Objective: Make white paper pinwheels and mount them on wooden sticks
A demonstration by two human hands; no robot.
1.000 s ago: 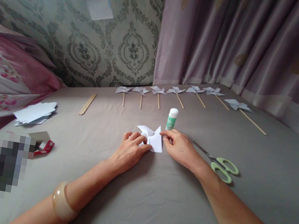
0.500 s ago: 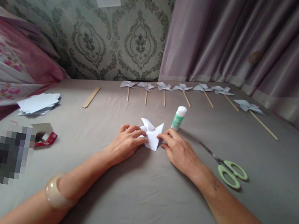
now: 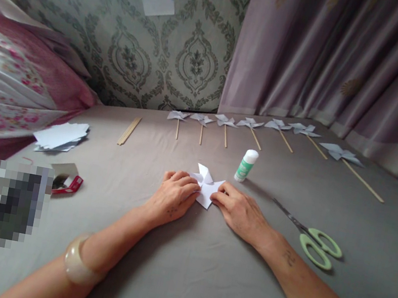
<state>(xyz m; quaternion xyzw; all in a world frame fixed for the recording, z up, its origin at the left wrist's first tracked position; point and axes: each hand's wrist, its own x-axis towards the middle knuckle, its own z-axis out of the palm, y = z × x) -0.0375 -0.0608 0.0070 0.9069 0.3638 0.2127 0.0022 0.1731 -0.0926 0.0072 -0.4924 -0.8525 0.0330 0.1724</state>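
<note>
My left hand (image 3: 174, 196) has its fingers clamped on the white paper pinwheel (image 3: 208, 194), which lies on grey cloth (image 3: 176, 278) between my hands; my right hand (image 3: 241, 212) pinches its right side, near the glue stick (image 3: 245, 166).

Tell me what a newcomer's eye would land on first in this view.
Probably the white folded-paper pinwheel on the grey cloth, touched by the left hand and right hand. Next, the row of seven white paper pinwheels on pale wooden sticks along the far side. Then the metal scissors with light-green loop handles, lying to the right of the right hand.
</note>
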